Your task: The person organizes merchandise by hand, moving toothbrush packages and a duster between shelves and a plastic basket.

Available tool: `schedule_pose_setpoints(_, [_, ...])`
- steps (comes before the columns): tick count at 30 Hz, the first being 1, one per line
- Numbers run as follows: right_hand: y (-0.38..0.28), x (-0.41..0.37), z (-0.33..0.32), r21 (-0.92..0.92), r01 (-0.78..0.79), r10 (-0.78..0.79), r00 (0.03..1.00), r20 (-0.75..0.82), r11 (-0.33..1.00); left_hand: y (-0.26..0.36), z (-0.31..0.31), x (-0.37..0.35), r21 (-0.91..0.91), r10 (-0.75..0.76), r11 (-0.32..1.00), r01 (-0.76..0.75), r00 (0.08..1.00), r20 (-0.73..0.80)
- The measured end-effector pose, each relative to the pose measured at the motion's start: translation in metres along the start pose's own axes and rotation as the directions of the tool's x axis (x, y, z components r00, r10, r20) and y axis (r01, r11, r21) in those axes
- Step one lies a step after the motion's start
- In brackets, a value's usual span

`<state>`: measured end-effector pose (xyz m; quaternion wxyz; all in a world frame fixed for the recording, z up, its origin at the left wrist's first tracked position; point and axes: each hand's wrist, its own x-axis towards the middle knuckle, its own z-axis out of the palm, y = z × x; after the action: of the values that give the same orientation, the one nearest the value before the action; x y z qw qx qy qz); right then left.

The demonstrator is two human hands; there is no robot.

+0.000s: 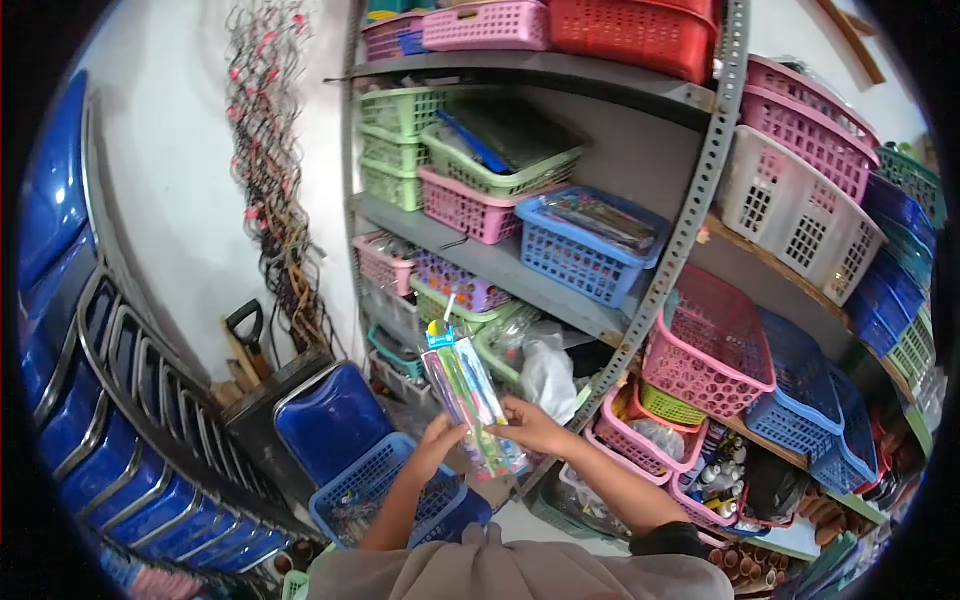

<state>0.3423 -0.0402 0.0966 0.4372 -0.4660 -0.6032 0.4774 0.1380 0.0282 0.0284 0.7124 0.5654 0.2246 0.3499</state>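
Note:
A clear plastic pack of long coloured items (468,395), with a blue header card on top, is held up in front of me at a slight tilt. What the slim purple, green and pink items inside are is too small to tell. My left hand (440,445) grips the pack's lower left edge. On its right side, my right hand (530,425) is closed on the edge, thumb and fingers pinching the plastic. Below my left hand, a blue basket (335,505) with small packed goods rests on a blue chair.
A metal shelf (470,245) ahead carries green, pink and blue baskets. More baskets, including a pink one (715,365), fill the shelves at right. Stacked blue chairs (150,450) stand at left. Beside the wall rises a twig decoration (275,160). A white plastic bag (548,370) lies on the low shelf.

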Motion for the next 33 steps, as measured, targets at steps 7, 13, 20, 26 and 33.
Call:
schedule_pose_setpoints(7, [-0.157, -0.021, -0.105, -0.714, -0.024, -0.271, 0.916, -0.297, 0.700, 0.095, 0.034, 0.089, 0.159, 0.339, 0.904, -0.397, 0.892, 0.300])
schedule_pose_setpoints(13, [-0.258, 0.034, -0.172, -0.882, -0.140, -0.532, 0.751, -0.391, 0.449, 0.163, 0.078, 0.184, 0.472, 0.613, 0.550, -0.689, 0.717, 0.332])
schedule_pose_setpoints(20, [-0.327, 0.127, -0.215, -0.828, -0.551, -0.206, 0.827, -0.523, -0.107, 0.182, 0.116, 0.276, 0.759, 0.694, 0.114, -0.641, 0.598, 0.401])
schedule_pose_setpoints(26, [-0.310, 0.191, -0.271, -0.663, -0.718, -0.066, 0.688, -0.723, -0.211, 0.161, 0.118, 0.299, 0.841, 0.601, 0.169, -0.514, 0.730, 0.325])
schedule_pose_setpoints(33, [-0.194, 0.225, -0.359, -0.409, -0.912, -0.536, 0.361, -0.763, -0.031, 0.156, 0.123, 0.299, 0.844, 0.624, 0.192, -0.500, 0.726, 0.288])
